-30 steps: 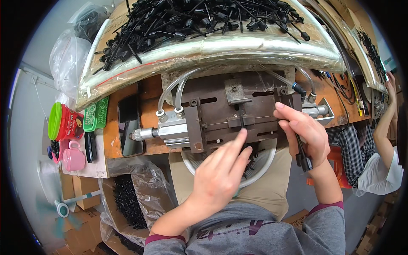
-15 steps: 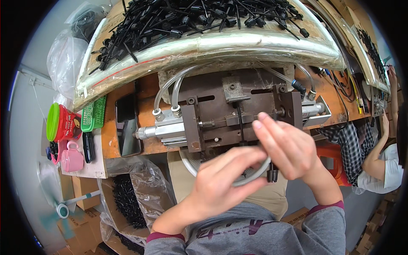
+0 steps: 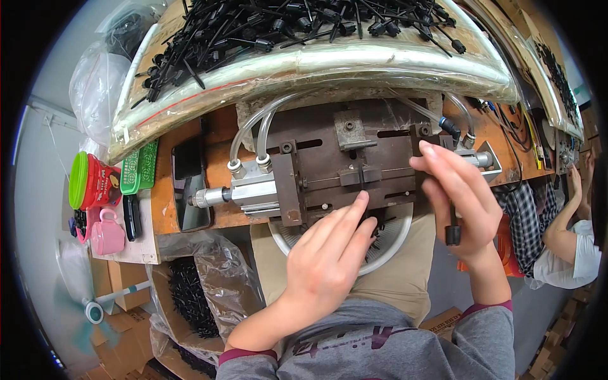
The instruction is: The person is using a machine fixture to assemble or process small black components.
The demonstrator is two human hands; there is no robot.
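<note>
Spreading beneath the brown metal fixture (image 3: 320, 136) was a wooden table (image 3: 163, 202). A broad, plastic-wrapped cardboard tray (image 3: 297, 62) stood beyond the fixture, heaped with black stemmed pieces. On the fixture's near-left side, lower down, sat a plastic-lined box (image 3: 231, 275) containing more black parts. A white-rimmed basket (image 3: 398, 247) showed just nearer than the fixture, partly hidden by the left hand (image 3: 326, 266). That hand reached to the fixture's near edge, fingers stretched forward and the thumb apart from the index finger; whether they gripped anything underneath, I could not tell. The right hand (image 3: 468, 209) hung over the fixture's right end, its fingers curled around a black capped piece. Left of the fixture lay a dark phone (image 3: 192, 183), and farther left stood a pink cup (image 3: 109, 234). The held black capped piece (image 3: 453, 235) was near the fixture's right end, cap downward. Smallest, a thin black rod (image 3: 361, 174) sat at the fixture's central block, its near end at the left index fingertip.
</note>
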